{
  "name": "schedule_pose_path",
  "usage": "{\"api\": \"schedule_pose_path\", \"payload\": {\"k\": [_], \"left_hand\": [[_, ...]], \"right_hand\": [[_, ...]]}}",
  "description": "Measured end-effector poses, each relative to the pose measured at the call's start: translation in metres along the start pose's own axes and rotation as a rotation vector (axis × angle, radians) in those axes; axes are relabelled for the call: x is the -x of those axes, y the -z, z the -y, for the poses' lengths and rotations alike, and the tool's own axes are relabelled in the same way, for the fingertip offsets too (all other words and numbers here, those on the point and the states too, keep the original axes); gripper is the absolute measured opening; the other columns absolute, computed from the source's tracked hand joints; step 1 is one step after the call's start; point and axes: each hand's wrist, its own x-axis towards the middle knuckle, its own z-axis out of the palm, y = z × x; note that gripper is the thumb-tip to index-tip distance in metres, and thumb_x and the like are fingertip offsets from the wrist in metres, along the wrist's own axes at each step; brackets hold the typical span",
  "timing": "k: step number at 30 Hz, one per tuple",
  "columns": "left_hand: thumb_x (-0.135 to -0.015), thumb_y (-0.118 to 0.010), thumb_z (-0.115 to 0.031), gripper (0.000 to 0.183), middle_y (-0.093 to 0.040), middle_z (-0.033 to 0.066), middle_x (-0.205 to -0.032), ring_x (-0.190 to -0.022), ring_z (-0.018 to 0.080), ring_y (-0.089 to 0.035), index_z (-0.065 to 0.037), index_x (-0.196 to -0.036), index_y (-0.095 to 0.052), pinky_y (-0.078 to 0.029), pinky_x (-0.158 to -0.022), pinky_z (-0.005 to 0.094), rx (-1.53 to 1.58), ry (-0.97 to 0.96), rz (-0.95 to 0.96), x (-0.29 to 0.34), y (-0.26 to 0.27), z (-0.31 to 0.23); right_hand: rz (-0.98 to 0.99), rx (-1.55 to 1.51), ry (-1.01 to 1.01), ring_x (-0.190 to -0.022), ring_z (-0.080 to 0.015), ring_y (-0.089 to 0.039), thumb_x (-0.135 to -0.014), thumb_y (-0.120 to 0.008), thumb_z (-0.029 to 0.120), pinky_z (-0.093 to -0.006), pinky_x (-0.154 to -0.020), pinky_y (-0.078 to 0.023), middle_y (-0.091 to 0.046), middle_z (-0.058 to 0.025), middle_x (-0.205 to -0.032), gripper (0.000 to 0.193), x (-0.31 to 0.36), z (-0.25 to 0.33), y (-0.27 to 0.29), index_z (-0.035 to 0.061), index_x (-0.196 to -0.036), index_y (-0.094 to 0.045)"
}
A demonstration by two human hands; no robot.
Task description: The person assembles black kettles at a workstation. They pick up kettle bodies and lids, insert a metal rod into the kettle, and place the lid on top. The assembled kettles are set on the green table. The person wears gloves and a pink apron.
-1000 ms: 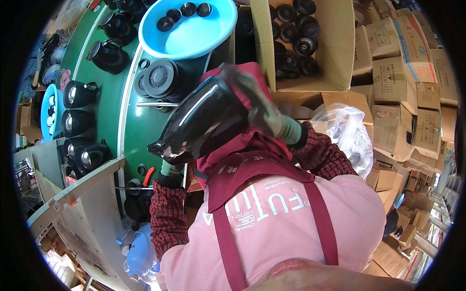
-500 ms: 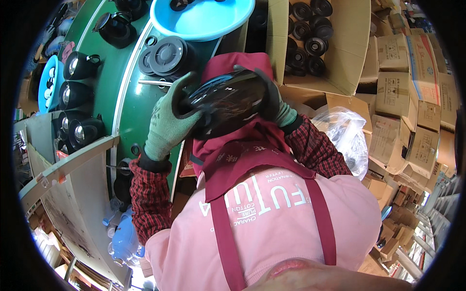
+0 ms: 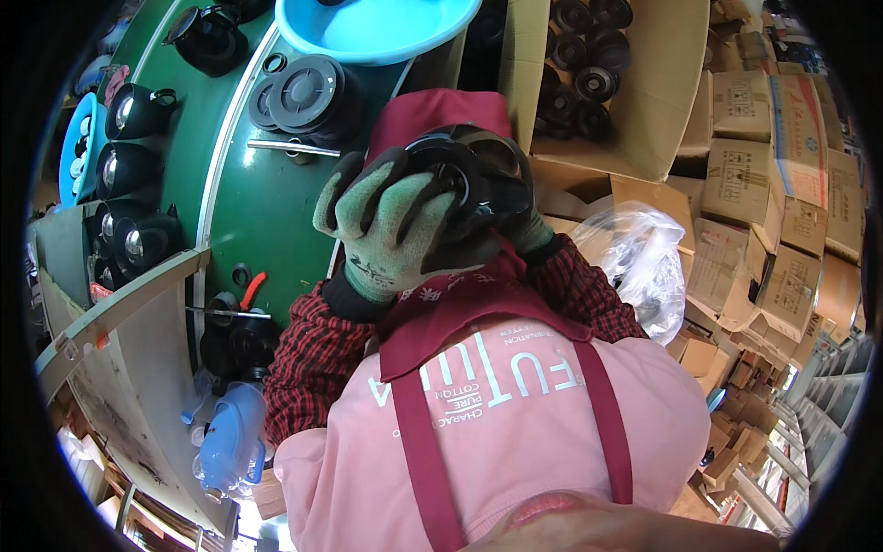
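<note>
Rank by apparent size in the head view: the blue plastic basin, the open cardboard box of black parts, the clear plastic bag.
1. Open cardboard box of black parts, largest.
2. Blue plastic basin, though cut off by the frame edge.
3. Clear plastic bag, close to the basin; that ranking is unsure.

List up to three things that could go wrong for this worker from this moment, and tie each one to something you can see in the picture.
1. The glossy black housing is held up off the green table by the gloved left hand and right hand; it might slip and drop.
2. The left glove covers much of the part, so a misfit could go unseen.
3. A stack of black discs sits close by; an elbow could knock it.
</note>
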Motion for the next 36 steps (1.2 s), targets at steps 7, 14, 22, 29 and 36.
{"api": "schedule_pose_path", "payload": {"k": [7, 14, 22, 29, 36], "left_hand": [[-0.07, -0.084, -0.065, 0.048, -0.069, -0.0018, -0.108, -0.116, 0.0306, -0.058, -0.026, -0.097, -0.075, -0.04, -0.104, 0.0551, 0.072, 0.02, -0.05, 0.004, 0.002, -0.006], [-0.068, -0.089, -0.06, 0.055, -0.067, 0.0019, -0.118, -0.12, 0.0314, -0.056, -0.023, -0.105, -0.075, -0.04, -0.106, 0.0524, 0.114, 0.025, 0.011, -0.003, 0.004, -0.003], [-0.066, -0.1, -0.049, 0.112, -0.051, 0.0196, -0.146, -0.128, 0.0376, -0.056, 0.0, -0.151, -0.047, -0.05, -0.105, 0.0493, 0.298, 0.227, -0.234, -0.008, -0.014, -0.006], [-0.063, -0.102, -0.041, 0.117, -0.047, 0.0209, -0.151, -0.138, 0.0391, -0.047, 0.001, -0.156, -0.044, -0.043, -0.112, 0.0504, 0.398, 0.37, -0.056, 0.008, -0.008, -0.003], [-0.073, -0.093, -0.028, 0.093, -0.051, 0.0224, -0.15, -0.138, 0.0417, -0.05, -0.005, -0.152, -0.05, -0.04, -0.114, 0.0525, 0.329, 0.257, 0.589, 0.106, -0.012, 0.061]], "right_hand": [[0.064, -0.237, -0.088, -0.139, -0.0306, -0.059, -0.107, -0.064, 0.029, -0.0451, -0.119, -0.046, -0.06, -0.021, -0.149, 0.068, -0.001, 0.035, -0.019, 0.0056, -0.162, -0.032], [0.13, -0.678, -0.269, -0.141, -0.0258, -0.057, -0.114, -0.035, 0.048, -0.0418, -0.122, -0.044, -0.059, -0.016, -0.152, 0.063, -0.028, 0.067, -0.026, 0.0011, -0.155, -0.047], [-0.002, -0.083, 0.162, -0.141, -0.0286, -0.056, -0.102, -0.073, 0.015, -0.0439, -0.119, -0.046, -0.052, -0.0184, -0.158, 0.078, -0.027, 0.044, -0.034, 0.0067, -0.164, -0.026], [0.002, -0.064, -0.191, -0.137, -0.0288, -0.059, -0.104, -0.066, 0.023, -0.0438, -0.118, -0.047, -0.059, -0.0176, -0.151, 0.059, -0.033, 0.035, 0.021, 0.0006, -0.155, -0.045], [0.278, 0.128, -0.18, -0.13, -0.0333, -0.065, -0.091, -0.073, 0.025, -0.0461, -0.116, -0.048, -0.07, -0.0179, -0.136, 0.049, -0.148, 0.126, 0.061, 0.0005, -0.133, -0.069]]}}
